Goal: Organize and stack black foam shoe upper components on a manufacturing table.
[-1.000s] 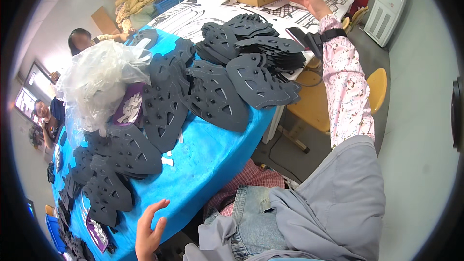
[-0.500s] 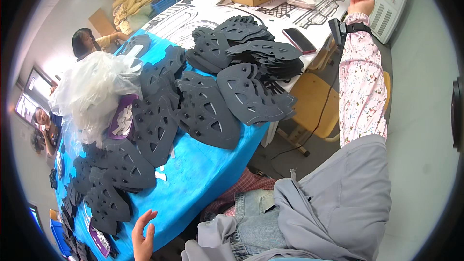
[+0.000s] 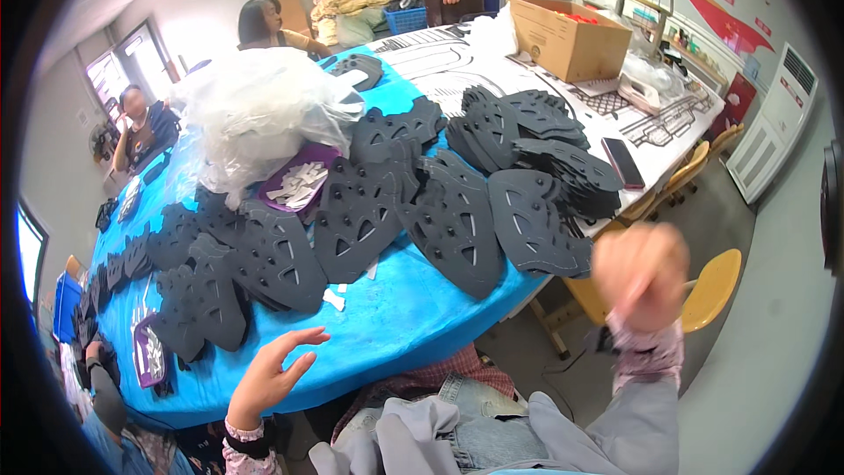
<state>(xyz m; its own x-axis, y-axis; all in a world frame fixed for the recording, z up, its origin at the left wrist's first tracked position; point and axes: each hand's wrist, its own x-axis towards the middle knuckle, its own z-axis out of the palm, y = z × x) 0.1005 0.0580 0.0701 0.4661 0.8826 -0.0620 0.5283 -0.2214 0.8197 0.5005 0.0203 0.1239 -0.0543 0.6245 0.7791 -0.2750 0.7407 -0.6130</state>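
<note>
My left hand (image 3: 271,376) is open over the near edge of the blue-covered table (image 3: 378,321), fingers apart with nothing in them. Off the table's right edge is my right hand (image 3: 640,271), smeared by motion, so its fingers cannot be made out. Closest to it is a stack of dark grey, shield-shaped foam pieces (image 3: 534,224) with cut-out slots and black studs. More such stacks (image 3: 450,237) spread across the cloth, including one (image 3: 280,264) beyond my left hand. White scraps (image 3: 334,299) lie loose between.
A purple tray (image 3: 330,158) of white strips sits by a clear plastic bag (image 3: 264,114); another purple tray (image 3: 141,361) is at left. Farther off are a phone (image 3: 622,163) and a cardboard box (image 3: 571,40). Several people are around the table. Yellow chairs (image 3: 714,288) stand right.
My right hand has come down from high at the right to beside the table edge. My left hand has risen farther into view over the cloth. The whole view has shifted.
</note>
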